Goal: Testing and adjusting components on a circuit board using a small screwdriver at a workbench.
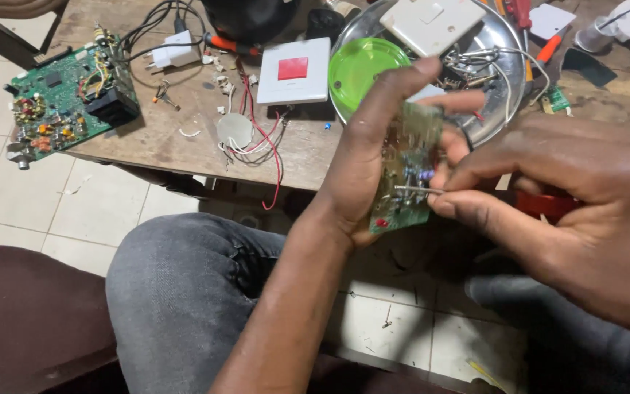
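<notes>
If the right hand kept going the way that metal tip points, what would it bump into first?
The right hand points its thin metal tip leftward; it would meet the small green board in the left hand, seemingly already touching.

Small circuit board (407, 175), centre of frame: green, carrying one red component at its lower edge and blue-violet components at mid-height. Tool handle (545, 204), right of centre: red. Large circuit board (67, 98), upper left: green, with a black block and orange and yellow parts. Switch plate (294, 71), upper centre: white with a red square. Round lid (362, 69), upper centre: translucent bright green. Metal bowl (508, 44), upper right: silver. Plug adapter (176, 52), upper left: white. Wires (275, 149) below the switch plate: red and white. Table (162, 142): worn brown. Trousers (184, 292), lower centre: grey denim. Floor tiles (9, 190), left: off-white.
</notes>
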